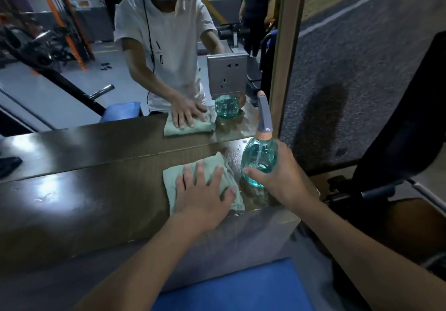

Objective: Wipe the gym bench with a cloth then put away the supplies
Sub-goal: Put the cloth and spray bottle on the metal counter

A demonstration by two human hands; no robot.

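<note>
Head view: left hand presses flat on the green cloth; at its 3 o'clock, right hand grips the spray bottle.

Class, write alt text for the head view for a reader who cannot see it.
A person's left hand presses flat on a folded green cloth while the right hand holds a teal spray bottle, at a dark ledge below a mirror.

A pale green folded terry cloth lies flat beneath the spread fingers of the left hand. Just to its right, a round clear teal plastic spray bottle with a grey trigger head is upright in the grip of the right hand. A blue padded bench sits below both forearms.
</note>
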